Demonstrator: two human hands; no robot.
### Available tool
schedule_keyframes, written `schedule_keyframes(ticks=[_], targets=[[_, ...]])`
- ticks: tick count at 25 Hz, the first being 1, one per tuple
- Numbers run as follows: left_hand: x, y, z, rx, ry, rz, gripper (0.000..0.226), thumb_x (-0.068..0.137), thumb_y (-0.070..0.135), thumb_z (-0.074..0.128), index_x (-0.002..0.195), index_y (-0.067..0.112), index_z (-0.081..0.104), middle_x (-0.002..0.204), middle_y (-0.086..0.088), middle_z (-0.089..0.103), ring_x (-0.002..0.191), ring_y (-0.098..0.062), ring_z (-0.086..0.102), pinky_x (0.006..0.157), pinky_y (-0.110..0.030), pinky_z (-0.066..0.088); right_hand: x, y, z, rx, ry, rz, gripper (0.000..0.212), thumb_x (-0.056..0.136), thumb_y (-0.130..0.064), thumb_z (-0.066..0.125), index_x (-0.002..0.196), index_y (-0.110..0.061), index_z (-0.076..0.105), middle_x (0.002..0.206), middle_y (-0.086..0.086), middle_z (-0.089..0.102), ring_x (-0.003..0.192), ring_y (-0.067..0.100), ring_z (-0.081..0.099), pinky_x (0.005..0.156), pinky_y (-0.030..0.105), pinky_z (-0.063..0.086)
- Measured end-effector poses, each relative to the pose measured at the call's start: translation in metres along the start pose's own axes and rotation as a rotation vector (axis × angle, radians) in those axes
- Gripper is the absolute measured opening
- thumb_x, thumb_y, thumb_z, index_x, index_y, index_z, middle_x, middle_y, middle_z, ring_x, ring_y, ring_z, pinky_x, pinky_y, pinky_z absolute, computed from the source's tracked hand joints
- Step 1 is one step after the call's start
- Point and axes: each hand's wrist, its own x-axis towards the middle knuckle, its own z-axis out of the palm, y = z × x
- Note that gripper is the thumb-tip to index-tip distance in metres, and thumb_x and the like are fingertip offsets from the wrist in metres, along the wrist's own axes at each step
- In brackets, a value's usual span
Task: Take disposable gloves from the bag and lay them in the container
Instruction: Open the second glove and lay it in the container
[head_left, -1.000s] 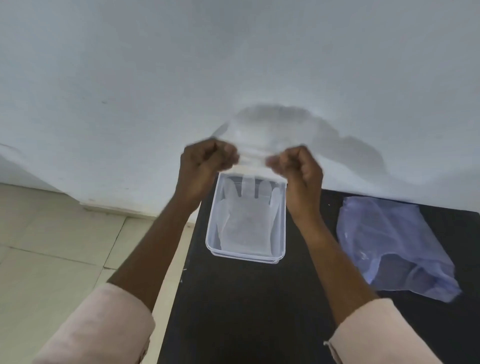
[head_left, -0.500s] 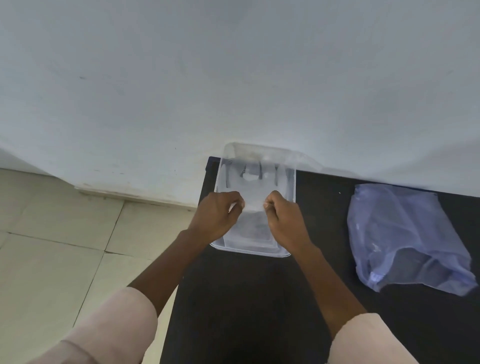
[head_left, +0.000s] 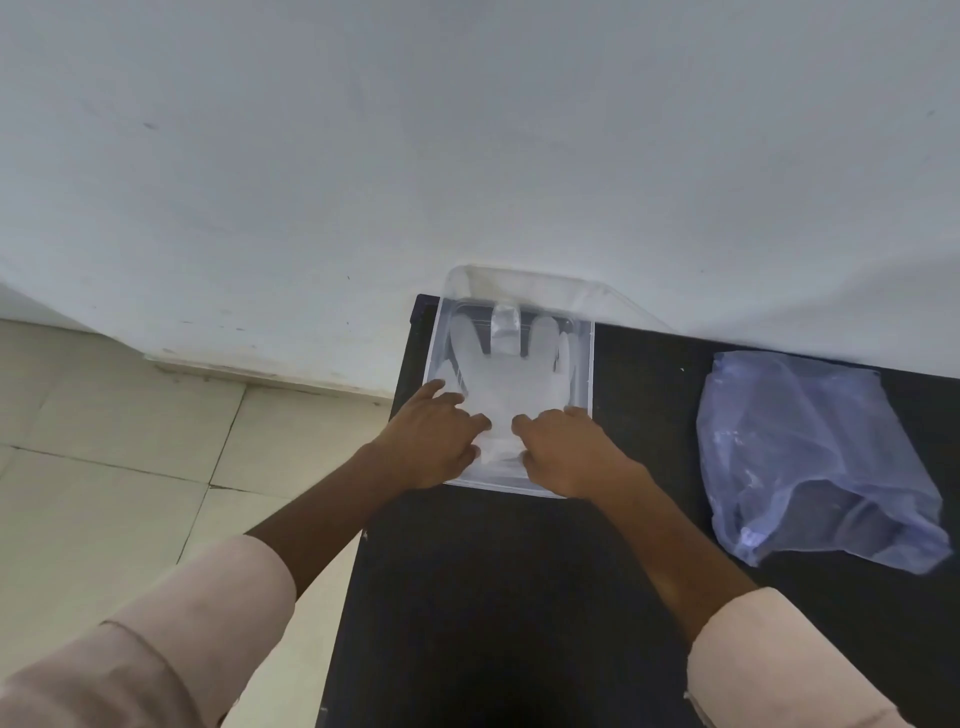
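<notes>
Nearest the camera, two pale pink sleeves (head_left: 208, 613) reach forward over the near edge of a black surface (head_left: 493, 597), the left forearm crossing above the tiled floor (head_left: 104, 467) before it reaches the surface. Further on, both hands rest at the near end of a clear plastic container (head_left: 584, 364) that sits at the far left corner of the surface. The left hand (head_left: 434, 441) lies palm down with its fingers loosely spread, the fingertips pressing on the cuff end of a translucent disposable glove (head_left: 511, 379); it grips nothing. The right hand (head_left: 566, 449) mirrors it just beside, palm down and fingers relaxed, also pressing the glove's cuff flat rather than pinching it. A narrow strip of the glove shows between the two hands. The glove lies flat inside the container, its fingers pointing away toward the far wall of the container; whether more gloves lie under it cannot be told. Well to the right, apart from the container, a crumpled bluish transparent bag (head_left: 810, 457) lies on the surface with its mouth toward the near side. Beyond everything rises a plain white wall (head_left: 467, 130), which the far end of the container touches or nearly touches.
</notes>
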Motion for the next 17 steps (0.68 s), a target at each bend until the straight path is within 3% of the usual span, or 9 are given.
schedule_keyframes(ticks=[4,8,12,17], targets=[[-0.002,-0.005,-0.004,0.057,-0.090,0.036,0.041,0.098,0.044,0.040,0.131,0.029,0.059,0.146,0.000,0.052,0.144,-0.025,0.032,0.120,-0.049,0.003,0.004,0.006,0.001,-0.190,-0.145,-0.045,0.034,0.095,-0.023,0.048,0.129,-0.019,0.056,0.133,0.010,0.058,0.134,0.030,0.039,0.117,0.054,0.000],[0.000,-0.007,-0.008,0.188,-0.163,0.058,0.039,0.098,0.046,0.040,0.129,0.033,0.061,0.150,-0.003,0.046,0.145,-0.030,0.027,0.119,-0.052,0.001,0.004,0.005,0.004,-0.311,-0.299,-0.057,0.038,0.097,-0.026,0.046,0.134,-0.024,0.053,0.145,0.007,0.049,0.145,0.030,0.021,0.113,0.057,-0.015],[0.003,-0.003,-0.011,0.302,-0.232,0.056,0.043,0.098,0.050,0.037,0.128,0.033,0.062,0.154,-0.006,0.041,0.147,-0.033,0.019,0.117,-0.055,-0.002,0.006,0.009,0.008,-0.357,-0.358,-0.071,0.040,0.097,-0.025,0.046,0.136,-0.025,0.050,0.146,0.006,0.047,0.144,0.031,0.022,0.113,0.058,-0.014],[0.005,0.001,-0.018,0.292,-0.325,0.008,0.060,0.096,0.060,0.024,0.128,0.028,0.063,0.162,-0.007,0.022,0.151,-0.032,0.002,0.115,-0.054,-0.014,0.000,0.009,0.004,-0.380,-0.214,-0.130,0.032,0.094,-0.021,0.050,0.124,-0.016,0.058,0.133,0.010,0.054,0.130,0.030,0.040,0.115,0.056,0.009]])
